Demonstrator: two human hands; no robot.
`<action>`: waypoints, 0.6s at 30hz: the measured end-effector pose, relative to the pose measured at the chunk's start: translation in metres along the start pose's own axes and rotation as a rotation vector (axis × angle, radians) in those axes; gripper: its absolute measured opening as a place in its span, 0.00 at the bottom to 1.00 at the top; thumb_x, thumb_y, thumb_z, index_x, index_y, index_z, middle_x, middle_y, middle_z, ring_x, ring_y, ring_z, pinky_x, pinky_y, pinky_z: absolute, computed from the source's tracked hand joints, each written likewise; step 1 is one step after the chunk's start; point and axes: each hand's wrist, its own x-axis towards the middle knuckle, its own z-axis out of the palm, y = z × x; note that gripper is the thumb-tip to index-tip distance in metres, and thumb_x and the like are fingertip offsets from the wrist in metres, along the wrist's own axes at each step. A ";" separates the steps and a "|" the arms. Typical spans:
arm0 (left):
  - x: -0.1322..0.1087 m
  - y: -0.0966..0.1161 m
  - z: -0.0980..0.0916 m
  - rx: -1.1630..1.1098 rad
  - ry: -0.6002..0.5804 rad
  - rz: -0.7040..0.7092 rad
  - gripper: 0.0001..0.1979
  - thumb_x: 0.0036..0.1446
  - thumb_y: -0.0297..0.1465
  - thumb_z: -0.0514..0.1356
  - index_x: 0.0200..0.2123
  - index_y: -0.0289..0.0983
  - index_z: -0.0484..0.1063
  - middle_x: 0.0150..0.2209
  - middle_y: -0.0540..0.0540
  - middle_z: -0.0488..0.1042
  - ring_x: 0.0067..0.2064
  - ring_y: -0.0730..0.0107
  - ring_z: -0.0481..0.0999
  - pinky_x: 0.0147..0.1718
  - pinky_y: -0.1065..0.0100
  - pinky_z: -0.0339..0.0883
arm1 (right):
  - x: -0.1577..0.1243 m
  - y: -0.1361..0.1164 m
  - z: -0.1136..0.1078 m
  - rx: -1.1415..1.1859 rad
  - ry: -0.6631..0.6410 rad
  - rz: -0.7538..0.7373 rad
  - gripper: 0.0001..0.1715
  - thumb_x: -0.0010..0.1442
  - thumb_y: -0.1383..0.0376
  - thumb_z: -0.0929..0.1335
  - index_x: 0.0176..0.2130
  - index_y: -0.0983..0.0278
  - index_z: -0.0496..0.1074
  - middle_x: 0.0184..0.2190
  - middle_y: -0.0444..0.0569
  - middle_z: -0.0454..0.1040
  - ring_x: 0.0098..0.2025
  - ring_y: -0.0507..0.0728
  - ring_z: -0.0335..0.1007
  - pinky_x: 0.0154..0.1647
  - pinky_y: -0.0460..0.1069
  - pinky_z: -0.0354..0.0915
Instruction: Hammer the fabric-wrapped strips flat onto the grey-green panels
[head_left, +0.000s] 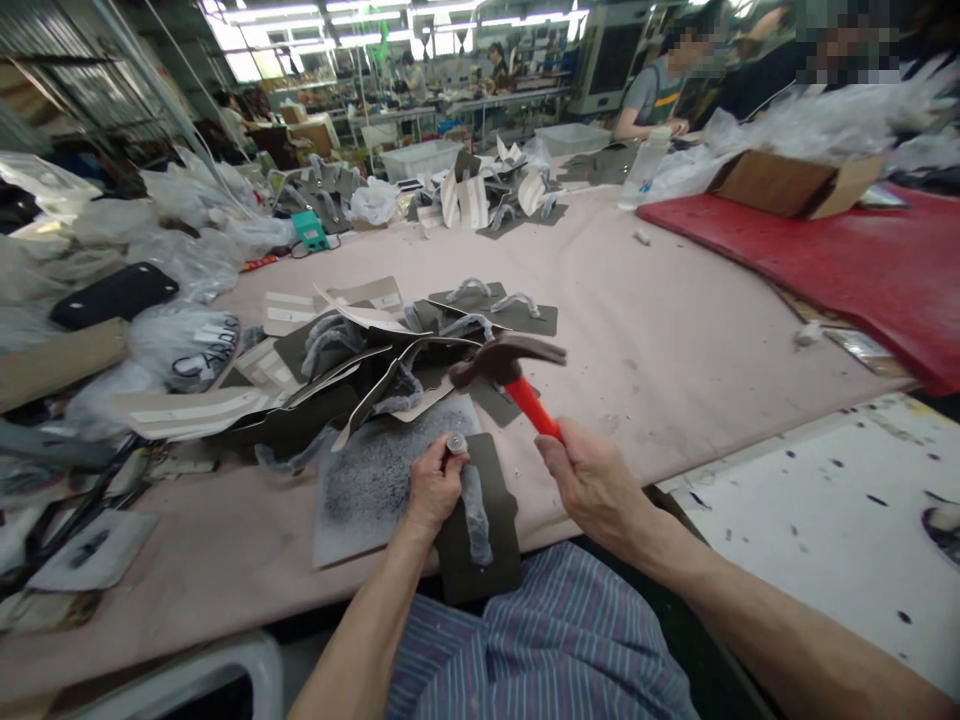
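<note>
My right hand (589, 475) is closed around the red handle of a claw hammer (534, 404), its dark head raised above the table. In my left hand (435, 488) a short metal punch (456, 442) is gripped upright, its round top showing and its lower end hidden. Beneath that hand lies a dark olive panel (501, 500) with a plastic-wrapped handle (475, 520) along it. The panel rests partly on a speckled grey board (367, 490) and overhangs the table's front edge. Hammer head and punch are apart.
Behind the board is a loose pile of olive panels (352, 370) with wrapped handles. Plastic bags (180, 350) crowd the left side. A red sheet (810, 250) bearing an open cardboard box (795, 185) lies at right. A co-worker (652, 100) sits across the table.
</note>
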 end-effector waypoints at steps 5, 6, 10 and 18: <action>0.001 0.001 0.000 0.030 -0.014 0.017 0.05 0.57 0.30 0.59 0.36 0.39 0.75 0.32 0.48 0.78 0.34 0.66 0.76 0.36 0.69 0.66 | 0.013 -0.016 -0.022 -0.395 -0.222 -0.223 0.14 0.69 0.59 0.58 0.32 0.62 0.60 0.20 0.43 0.63 0.19 0.51 0.51 0.23 0.49 0.42; 0.001 0.001 0.000 0.023 -0.015 0.020 0.05 0.58 0.30 0.59 0.37 0.39 0.75 0.33 0.48 0.79 0.34 0.66 0.76 0.36 0.69 0.66 | 0.015 -0.022 -0.027 -0.379 -0.167 -0.238 0.15 0.70 0.58 0.58 0.32 0.61 0.60 0.20 0.42 0.63 0.18 0.50 0.50 0.23 0.48 0.42; 0.001 0.001 0.000 0.010 -0.021 0.027 0.08 0.58 0.30 0.58 0.40 0.40 0.76 0.35 0.48 0.79 0.37 0.65 0.77 0.40 0.68 0.67 | 0.016 -0.035 -0.031 -0.193 0.253 -0.210 0.18 0.72 0.55 0.53 0.34 0.61 0.58 0.21 0.43 0.62 0.20 0.51 0.54 0.23 0.47 0.48; 0.001 0.002 0.000 0.052 -0.046 0.054 0.07 0.58 0.29 0.59 0.38 0.40 0.75 0.32 0.49 0.78 0.34 0.67 0.76 0.36 0.70 0.66 | 0.003 -0.003 -0.010 -0.377 -0.139 -0.125 0.16 0.71 0.58 0.56 0.33 0.62 0.60 0.20 0.44 0.63 0.19 0.51 0.50 0.23 0.48 0.43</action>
